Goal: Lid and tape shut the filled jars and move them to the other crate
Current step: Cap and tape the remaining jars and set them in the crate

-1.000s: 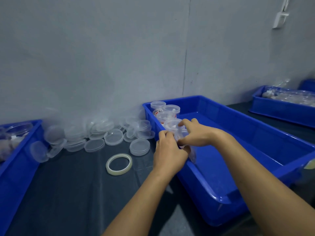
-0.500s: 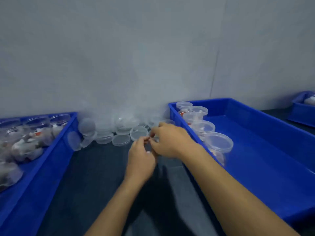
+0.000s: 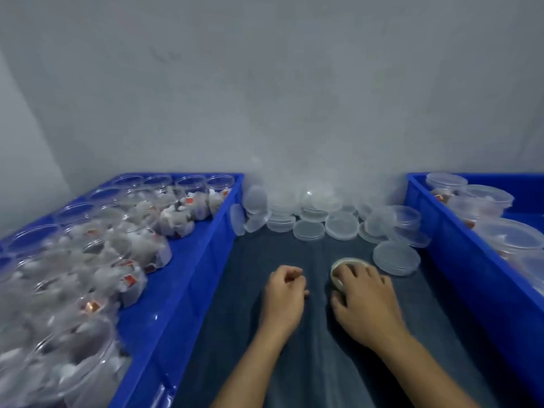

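Tape roll [image 3: 348,270]: lying flat on dark table [image 3: 265,334], centre-right; being covered by right hand [image 3: 365,298], fingers draped over it, thumb at its near side. Left hand [image 3: 285,293]: being kept loosely curled, nothing held, beside roll. Loose lids [image 3: 332,222]: piled at wall. Open filled jars [image 3: 126,248]: being stored in left crate [image 3: 188,290]; red labels, text unreadable. Lidded jars [image 3: 485,207]: in right crate [image 3: 459,275]. Free lane is being left btwn crate walls.
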Tool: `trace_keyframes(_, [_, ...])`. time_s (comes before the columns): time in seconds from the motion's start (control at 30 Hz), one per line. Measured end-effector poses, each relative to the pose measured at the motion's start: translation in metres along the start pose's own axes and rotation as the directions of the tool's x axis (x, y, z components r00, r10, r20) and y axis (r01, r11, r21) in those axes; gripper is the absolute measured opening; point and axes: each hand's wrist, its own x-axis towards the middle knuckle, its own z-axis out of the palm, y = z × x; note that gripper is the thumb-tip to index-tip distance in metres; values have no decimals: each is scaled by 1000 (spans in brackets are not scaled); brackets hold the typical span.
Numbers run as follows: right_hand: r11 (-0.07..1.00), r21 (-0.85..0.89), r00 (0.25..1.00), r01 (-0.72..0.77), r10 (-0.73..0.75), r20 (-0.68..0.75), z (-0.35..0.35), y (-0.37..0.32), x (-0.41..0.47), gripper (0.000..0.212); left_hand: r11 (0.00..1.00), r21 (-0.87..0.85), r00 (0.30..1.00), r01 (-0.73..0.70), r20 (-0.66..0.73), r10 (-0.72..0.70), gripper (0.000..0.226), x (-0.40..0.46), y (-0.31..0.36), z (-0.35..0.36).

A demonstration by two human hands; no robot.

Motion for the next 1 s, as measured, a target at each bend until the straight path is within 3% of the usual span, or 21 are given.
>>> trace_keyframes(0.13, [996,-83,999,-33,33,2,-14,-26,17,31,994,-89,997,62,56,-58,16,11,9,-6])
trace_keyframes(0.2, [999,-43,1000,-11,12,7,-25,-46,31,31,991,-118,998,56,49,-51,16,19,16,-14])
trace_keyframes(0.37, [969,209,991,129,-116,-73,-54,-105,79,31,979,-138,960,-152,-257,113,17,47,26,-40])
trace_keyframes(0.5, [917,332,974,223,-202,-99,-72,-150,141,35,885,-339,925,-320,-315,214,33,61,31,-43])
trace_keyframes(0.57, [890,371,964,266,-253,-85,-77,-167,177,39,864,-377,928,-334,-290,233,48,63,28,-45])
trace_keyframes(0.73, [894,271,922,358,-385,50,-68,-199,245,51,907,-299,912,-297,-369,177,65,69,12,-51])
trace_keyframes(0.83, [909,283,917,306,-361,170,-55,-214,267,61,927,-247,913,-282,-366,180,70,70,13,-50])
trace_keyframes(0.93, [937,194,906,292,-336,259,-45,-225,280,43,922,-244,903,-301,-385,192,68,73,11,-50])
trace_keyframes(1.0, [943,148,920,297,-324,220,-39,-228,285,32,919,-254,899,-300,-396,184,67,72,12,-50])
